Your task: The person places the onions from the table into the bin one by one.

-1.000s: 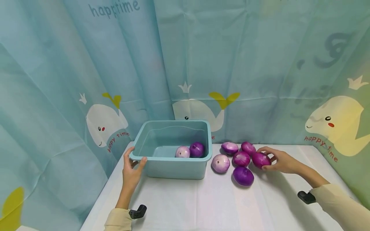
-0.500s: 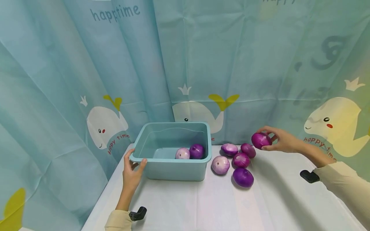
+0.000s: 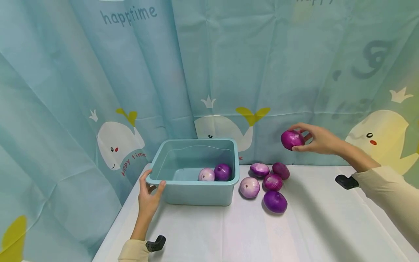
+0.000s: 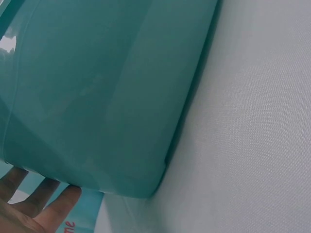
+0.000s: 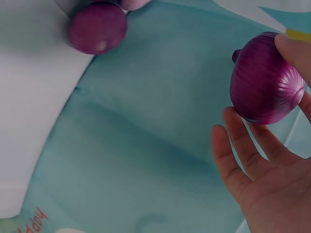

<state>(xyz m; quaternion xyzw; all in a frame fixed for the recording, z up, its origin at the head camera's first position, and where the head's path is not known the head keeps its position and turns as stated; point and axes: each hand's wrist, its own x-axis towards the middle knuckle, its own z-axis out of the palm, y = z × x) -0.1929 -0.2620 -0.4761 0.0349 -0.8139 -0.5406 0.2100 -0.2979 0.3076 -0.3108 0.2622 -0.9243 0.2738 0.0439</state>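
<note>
My right hand (image 3: 322,140) holds a red onion (image 3: 292,140) up above the table, thumb on one side and fingers on the other. The right wrist view shows the same onion (image 5: 265,80) with its root end towards the palm. At the left, my left hand (image 3: 148,198) grips the near left corner of a blue-green plastic bin (image 3: 199,193), thumb over the front rim. Inside the bin lie a pale onion (image 3: 206,174) and a dark purple onion (image 3: 223,172). In the left wrist view, fingers (image 4: 60,206) lie against the wall of the bin (image 4: 97,97).
Right of the bin, several onions rest on the white table (image 3: 248,236): a pale one (image 3: 250,187), a deep purple one (image 3: 275,202) in front, and more behind, among them a striped one (image 3: 273,182). A whale-print curtain (image 3: 294,72) hangs behind the table.
My right hand has lifted the red onion off the table from beside the other onions, raising it and shifting it slightly left. The left hand stays at the bin's corner.
</note>
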